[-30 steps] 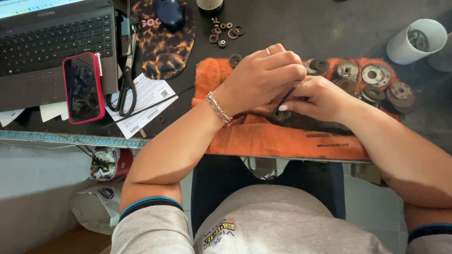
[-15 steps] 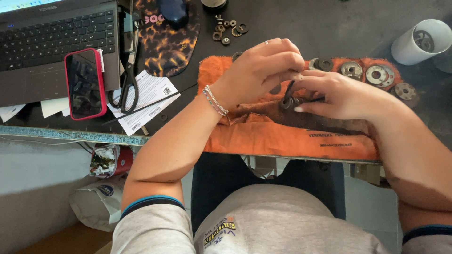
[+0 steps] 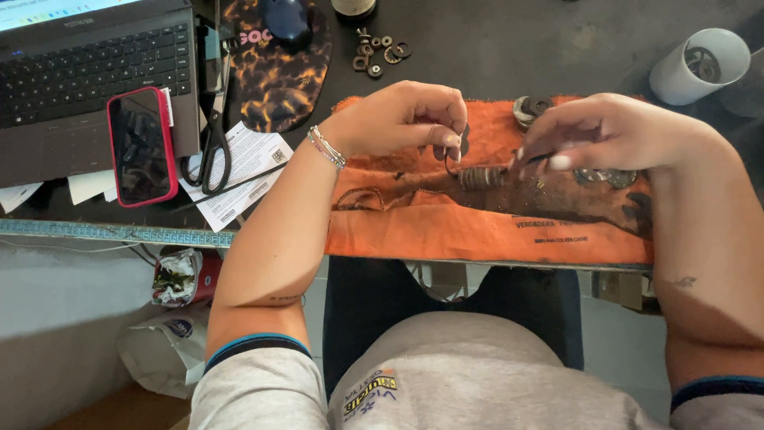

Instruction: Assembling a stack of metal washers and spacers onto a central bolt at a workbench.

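Washers (image 3: pixel 480 176), stacked in a short row over the orange cloth (image 3: pixel 477 227), are now hanging between both hands, the left hand (image 3: pixel 406 119) pinching one end and the right hand (image 3: pixel 593 131) the other, having separated since a moment ago.

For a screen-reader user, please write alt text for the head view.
Two bare hands, left hand and right hand, hold a short stack of dark metal washers between them over a stained orange cloth on a dark desk. A grey laptop, red-cased phone and black-handled scissors lie left.
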